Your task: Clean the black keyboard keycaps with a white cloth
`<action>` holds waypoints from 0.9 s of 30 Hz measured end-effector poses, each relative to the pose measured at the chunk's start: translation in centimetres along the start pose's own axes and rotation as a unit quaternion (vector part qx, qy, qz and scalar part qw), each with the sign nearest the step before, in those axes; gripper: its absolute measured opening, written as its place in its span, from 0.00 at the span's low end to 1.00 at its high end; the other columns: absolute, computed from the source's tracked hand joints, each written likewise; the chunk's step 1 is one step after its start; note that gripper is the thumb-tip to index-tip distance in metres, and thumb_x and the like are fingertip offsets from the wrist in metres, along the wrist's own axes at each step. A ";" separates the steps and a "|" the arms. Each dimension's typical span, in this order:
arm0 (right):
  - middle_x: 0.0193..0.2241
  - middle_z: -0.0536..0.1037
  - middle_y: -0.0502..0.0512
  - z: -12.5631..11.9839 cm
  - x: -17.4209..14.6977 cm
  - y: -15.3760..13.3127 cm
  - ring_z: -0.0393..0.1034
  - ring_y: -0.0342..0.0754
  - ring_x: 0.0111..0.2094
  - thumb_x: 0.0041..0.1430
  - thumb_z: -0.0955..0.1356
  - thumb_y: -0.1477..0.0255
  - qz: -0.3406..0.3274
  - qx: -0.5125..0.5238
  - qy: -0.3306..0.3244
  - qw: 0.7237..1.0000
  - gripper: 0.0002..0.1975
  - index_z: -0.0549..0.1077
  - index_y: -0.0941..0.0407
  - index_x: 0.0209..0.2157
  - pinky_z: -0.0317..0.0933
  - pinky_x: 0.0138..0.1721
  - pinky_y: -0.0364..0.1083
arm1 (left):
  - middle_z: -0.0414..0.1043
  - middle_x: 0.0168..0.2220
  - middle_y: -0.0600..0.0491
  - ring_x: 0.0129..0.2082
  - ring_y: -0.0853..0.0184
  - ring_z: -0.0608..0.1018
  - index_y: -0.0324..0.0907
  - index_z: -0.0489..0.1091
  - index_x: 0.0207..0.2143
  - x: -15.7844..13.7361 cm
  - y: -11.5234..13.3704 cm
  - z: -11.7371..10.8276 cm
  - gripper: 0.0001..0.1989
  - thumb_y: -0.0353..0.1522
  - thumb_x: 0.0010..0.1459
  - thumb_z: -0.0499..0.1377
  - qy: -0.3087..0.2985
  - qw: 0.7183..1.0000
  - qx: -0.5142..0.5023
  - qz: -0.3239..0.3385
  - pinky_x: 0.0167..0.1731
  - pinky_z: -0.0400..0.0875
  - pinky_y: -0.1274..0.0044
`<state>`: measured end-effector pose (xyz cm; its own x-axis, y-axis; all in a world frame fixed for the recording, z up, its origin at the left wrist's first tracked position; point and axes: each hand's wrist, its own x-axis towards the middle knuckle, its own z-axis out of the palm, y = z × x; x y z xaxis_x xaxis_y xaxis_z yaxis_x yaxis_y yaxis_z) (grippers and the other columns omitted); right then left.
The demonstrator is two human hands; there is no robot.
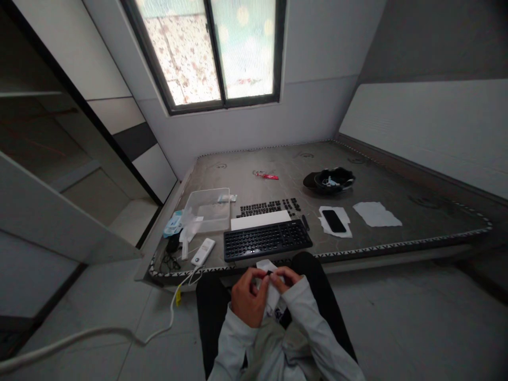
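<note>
Above my lap, my left hand (249,297) and my right hand (288,279) meet with their fingers closed. Between the fingertips is a small black keycap (269,272), partly covered. A white tissue (273,300) is bunched around it, pinched by my right fingers and hanging between the hands. Just beyond them, a black keyboard (268,241) lies near the platform's front edge; many of its key positions look bare. Behind it is a white strip (261,219), then rows of loose black keycaps (260,208).
On the patterned grey platform (254,185), a clear plastic box (208,210) and a white power strip (203,252) with its cable are at left. A phone (334,221) on tissue, another white sheet (377,214) and a black cap (329,180) are at right. Farther back lies a red strap (270,176).
</note>
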<state>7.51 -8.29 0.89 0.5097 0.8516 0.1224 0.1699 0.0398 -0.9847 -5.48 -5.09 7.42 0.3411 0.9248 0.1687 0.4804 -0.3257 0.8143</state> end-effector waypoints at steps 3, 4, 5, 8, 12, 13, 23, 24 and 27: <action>0.23 0.77 0.55 -0.2 0.1 -0.3 0.66 0.45 0.23 0.48 0.70 0.54 0.009 -0.001 0.015 1.000 0.19 0.76 0.57 0.25 0.59 0.22 0.42 | 0.75 0.26 0.55 0.18 0.72 0.69 0.42 0.71 0.31 -0.1 0.1 0.2 0.09 0.38 0.56 0.57 -0.004 1.000 0.016 -0.015 0.23 0.63 0.80; 0.23 0.77 0.55 -0.3 0.1 -0.4 0.67 0.46 0.24 0.48 0.70 0.54 0.011 0.000 0.018 1.000 0.19 0.77 0.57 0.26 0.60 0.23 0.42 | 0.74 0.25 0.55 0.18 0.72 0.69 0.42 0.71 0.30 -0.1 0.1 0.3 0.09 0.38 0.56 0.56 -0.007 1.000 0.020 -0.018 0.23 0.63 0.80; 0.23 0.77 0.55 -0.4 0.0 -0.4 0.67 0.46 0.24 0.48 0.70 0.54 0.015 0.000 0.016 1.000 0.19 0.77 0.57 0.26 0.60 0.23 0.42 | 0.74 0.25 0.55 0.19 0.72 0.69 0.42 0.71 0.30 -0.1 0.1 0.4 0.10 0.38 0.56 0.56 -0.011 0.999 0.024 -0.021 0.23 0.63 0.80; 0.23 0.77 0.54 -0.4 -0.1 -0.3 0.66 0.45 0.24 0.47 0.70 0.53 0.029 0.006 0.000 1.000 0.19 0.77 0.57 0.27 0.60 0.24 0.42 | 0.74 0.25 0.55 0.20 0.71 0.70 0.42 0.70 0.30 -0.2 0.2 0.5 0.10 0.38 0.56 0.56 -0.021 0.999 0.033 -0.021 0.23 0.63 0.80; 0.21 0.75 0.53 -0.4 -0.1 0.1 0.63 0.43 0.21 0.45 0.71 0.54 0.066 0.035 -0.010 0.997 0.20 0.77 0.58 0.27 0.58 0.23 0.42 | 0.75 0.27 0.55 0.21 0.71 0.71 0.42 0.71 0.30 -0.2 0.2 0.7 0.09 0.38 0.56 0.56 -0.024 0.999 0.036 -0.016 0.24 0.63 0.79; 0.20 0.75 0.53 -0.4 -0.1 0.1 0.63 0.43 0.20 0.45 0.71 0.53 0.078 0.045 -0.012 0.996 0.20 0.77 0.58 0.26 0.58 0.22 0.42 | 0.76 0.27 0.55 0.21 0.71 0.71 0.43 0.71 0.30 -0.2 0.1 0.7 0.09 0.38 0.56 0.56 -0.023 0.999 0.034 -0.015 0.24 0.63 0.79; 0.21 0.77 0.55 -1.4 0.1 -2.9 0.65 0.45 0.20 0.45 0.71 0.53 0.101 0.052 -0.037 0.993 0.21 0.77 0.59 0.26 0.58 0.21 0.42 | 0.77 0.30 0.55 0.19 0.74 0.69 0.43 0.73 0.39 0.1 -0.2 1.0 0.10 0.35 0.55 0.58 -0.003 0.999 -0.024 0.023 0.22 0.65 0.81; 0.21 0.77 0.56 -1.5 0.1 -3.3 0.66 0.46 0.21 0.46 0.71 0.53 0.095 0.048 -0.042 0.993 0.21 0.77 0.59 0.27 0.59 0.22 0.43 | 0.76 0.30 0.54 0.19 0.74 0.69 0.43 0.73 0.40 0.1 -0.2 0.9 0.10 0.35 0.55 0.58 -0.004 0.999 -0.024 0.025 0.23 0.65 0.81; 0.23 0.79 0.57 -1.6 0.1 -3.7 0.69 0.47 0.24 0.48 0.70 0.53 0.074 0.034 -0.053 0.995 0.20 0.78 0.58 0.27 0.61 0.24 0.43 | 0.76 0.31 0.53 0.20 0.73 0.70 0.42 0.73 0.41 0.2 -0.3 0.8 0.11 0.36 0.57 0.57 -0.006 0.999 -0.027 0.030 0.23 0.67 0.81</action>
<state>8.33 -9.17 4.76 0.4322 0.9011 -0.0346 0.0412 -0.0581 -0.9975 -4.91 -4.95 6.78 0.3780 0.9012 0.2121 0.4150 -0.3697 0.8313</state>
